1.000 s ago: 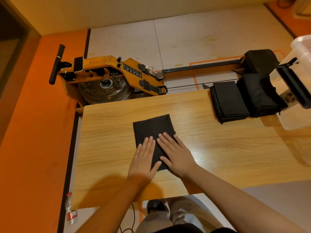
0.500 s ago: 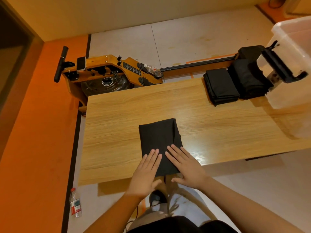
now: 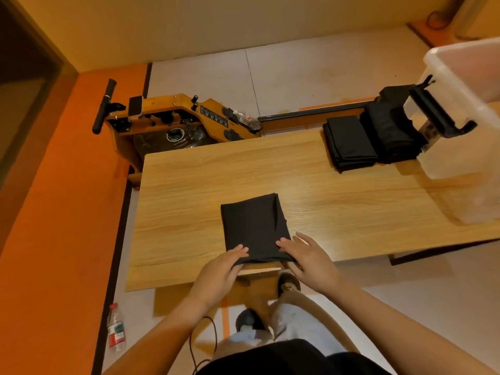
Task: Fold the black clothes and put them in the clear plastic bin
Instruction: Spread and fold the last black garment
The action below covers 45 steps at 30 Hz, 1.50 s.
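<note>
A folded black garment (image 3: 254, 226) lies on the wooden table (image 3: 189, 185), its near edge hanging just over the table's front edge. My left hand (image 3: 221, 269) pinches the near left corner, thumb on top and fingers underneath. My right hand (image 3: 308, 255) grips the near right corner the same way. The clear plastic bin (image 3: 465, 109) stands at the far right of the table. Beside it lie a flat folded black stack (image 3: 349, 142) and a bulkier black pile (image 3: 392, 136).
A wooden rowing machine (image 3: 178, 123) stands on the floor behind the table's left end, its black rail running right. A plastic bottle (image 3: 116, 331) lies on the floor at the lower left. The bin's black handle clip (image 3: 438, 115) sticks out toward the piles.
Both hands slid back from lying flat on the garment to its near edge and took hold of the corners. The garment came toward the table's front edge.
</note>
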Motion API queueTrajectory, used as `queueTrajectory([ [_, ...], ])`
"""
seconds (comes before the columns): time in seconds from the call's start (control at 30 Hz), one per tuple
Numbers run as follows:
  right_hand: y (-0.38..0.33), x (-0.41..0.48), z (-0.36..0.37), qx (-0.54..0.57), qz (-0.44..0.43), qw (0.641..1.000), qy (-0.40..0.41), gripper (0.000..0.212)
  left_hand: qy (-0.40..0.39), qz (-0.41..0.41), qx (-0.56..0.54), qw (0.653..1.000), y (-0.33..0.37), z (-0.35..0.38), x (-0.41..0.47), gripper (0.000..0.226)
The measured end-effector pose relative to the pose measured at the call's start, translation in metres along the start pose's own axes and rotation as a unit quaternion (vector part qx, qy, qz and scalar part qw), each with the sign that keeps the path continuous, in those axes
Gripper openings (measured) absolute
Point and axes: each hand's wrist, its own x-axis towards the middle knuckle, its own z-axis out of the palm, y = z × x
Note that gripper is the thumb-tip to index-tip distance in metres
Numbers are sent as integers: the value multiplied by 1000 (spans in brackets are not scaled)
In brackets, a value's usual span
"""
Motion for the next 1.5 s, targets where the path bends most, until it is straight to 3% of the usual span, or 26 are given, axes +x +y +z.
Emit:
queueTrajectory([
  [0.07,-3,20,-20,70,64,995,-30,18,46,-53,-109,992,1,-11,11,24],
  [0.17,-1,59,-39,101,114,988,-38,17,84,-162,-252,950,-4,-25,36,21],
  [0.37,10,127,-39,135,185,972,-58,30,117,-246,-281,920,-13,-43,89,25],
  [0.6,19,157,-31,80,260,957,-101,37,109,-288,-219,926,-19,-46,117,25],
  [0.77,20,147,-26,-48,266,957,-102,43,98,-340,-25,935,-19,-36,127,35],
  [0.87,16,146,-24,-47,294,952,-72,39,83,-352,70,930,-19,-38,125,39],
  [0.97,9,139,-31,50,340,935,85,26,193,-315,40,928,-18,-41,113,36],
  [1.03,-1,133,-37,46,223,961,159,20,285,-202,38,936,-15,-37,104,36],
  [1.07,-7,129,-34,47,140,978,147,20,288,-146,59,945,-14,-32,102,40],
  [1.13,-16,124,-15,16,-3,997,73,29,194,-65,120,971,-13,-18,101,55],
  [1.2,-17,121,8,-41,-44,998,8,42,79,-36,190,978,-19,-12,107,65],
  [1.33,-5,122,20,-112,24,992,-55,55,-10,-49,213,976,-41,-16,117,62],
  [1.5,0,122,16,-106,127,984,-61,56,-31,-33,202,978,-43,-20,118,65],
])
